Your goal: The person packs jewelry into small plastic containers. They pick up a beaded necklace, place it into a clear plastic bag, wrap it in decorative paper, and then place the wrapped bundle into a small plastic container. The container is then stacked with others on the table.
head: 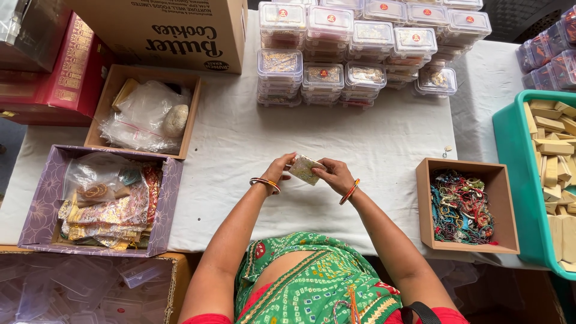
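Observation:
Both my hands meet over the white cloth in the middle of the table, together holding a small clear packet (303,168) with pale patterned contents. My left hand (279,170) grips its left edge and my right hand (333,174) pinches its right edge. Each wrist wears red and gold bangles. The packet is lifted a little above the cloth, tilted toward me.
Stacks of small clear lidded boxes (324,78) fill the far middle. A brown box of coloured threads and beads (465,207) stands right, beside a teal tub of wooden blocks (549,180). On the left are a purple box of decorated packets (102,204), a brown tray with plastic bags (144,114) and a cardboard carton (162,27).

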